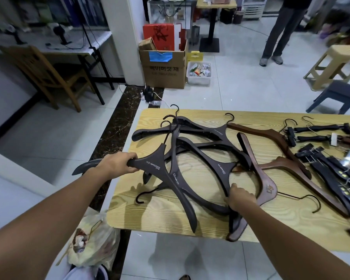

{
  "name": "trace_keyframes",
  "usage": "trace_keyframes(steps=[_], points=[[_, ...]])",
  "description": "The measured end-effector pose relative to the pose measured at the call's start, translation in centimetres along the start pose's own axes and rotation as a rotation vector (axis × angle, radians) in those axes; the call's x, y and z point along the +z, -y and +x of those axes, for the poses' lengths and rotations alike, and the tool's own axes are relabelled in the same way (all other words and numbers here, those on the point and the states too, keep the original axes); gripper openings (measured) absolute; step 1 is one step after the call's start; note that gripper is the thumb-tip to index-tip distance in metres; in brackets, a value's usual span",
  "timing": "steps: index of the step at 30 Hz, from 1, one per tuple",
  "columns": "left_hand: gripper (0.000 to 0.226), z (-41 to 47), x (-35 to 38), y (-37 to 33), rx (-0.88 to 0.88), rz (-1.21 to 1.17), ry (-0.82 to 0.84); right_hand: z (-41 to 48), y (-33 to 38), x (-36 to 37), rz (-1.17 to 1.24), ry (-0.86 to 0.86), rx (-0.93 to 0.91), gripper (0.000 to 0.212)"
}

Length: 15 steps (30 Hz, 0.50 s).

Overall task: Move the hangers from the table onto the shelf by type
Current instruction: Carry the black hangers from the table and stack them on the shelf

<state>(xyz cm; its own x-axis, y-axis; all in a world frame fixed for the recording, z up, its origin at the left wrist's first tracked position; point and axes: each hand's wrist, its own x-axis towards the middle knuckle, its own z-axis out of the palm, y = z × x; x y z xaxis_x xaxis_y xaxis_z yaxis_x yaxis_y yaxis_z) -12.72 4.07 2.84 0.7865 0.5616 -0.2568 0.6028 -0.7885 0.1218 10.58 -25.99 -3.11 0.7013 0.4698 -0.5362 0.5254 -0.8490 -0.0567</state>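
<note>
At the table's near-left corner, both your arms reach forward from the bottom of the view. Your left hand (117, 165) is out past the table's left edge; your right hand (240, 199) is over the near part of the top.

Surface: light wood-grain table (271, 219) on a pale tiled floor.
- Left half: tangled pile of dark hangers (200, 142), hooks pointing various ways.
- Middle: reddish-brown wooden hangers (271, 136), overlapping.
- Right: black clip hangers (321, 136), bunched together.

Room: cardboard box (164, 69) by a white pillar, wooden chair (47, 73) at a desk on the left, stools at far right, a person's legs (279, 37) at the back, plastic bag (93, 243) on the floor by your left forearm.

Hands:
- Left: fingers and thumb wrapped round one arm of the lettered dark hanger (150, 168). That arm's tip sticks out beyond the table edge; its other arm lies across the pile.
- Right: fingers curled round the lower arm of a dark hanger in the pile, thumb on top, just beside the nearest reddish-brown hanger. I can't tell whether it holds more than one.
</note>
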Motion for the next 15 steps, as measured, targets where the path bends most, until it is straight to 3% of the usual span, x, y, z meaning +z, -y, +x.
trace_keyframes(steps=[15], points=[[0.013, 1.4, -0.8, -1.5, 0.009, -0.069, -0.003, 0.9, 0.2, 0.1, 0.113, 0.007, 0.046, 0.034]])
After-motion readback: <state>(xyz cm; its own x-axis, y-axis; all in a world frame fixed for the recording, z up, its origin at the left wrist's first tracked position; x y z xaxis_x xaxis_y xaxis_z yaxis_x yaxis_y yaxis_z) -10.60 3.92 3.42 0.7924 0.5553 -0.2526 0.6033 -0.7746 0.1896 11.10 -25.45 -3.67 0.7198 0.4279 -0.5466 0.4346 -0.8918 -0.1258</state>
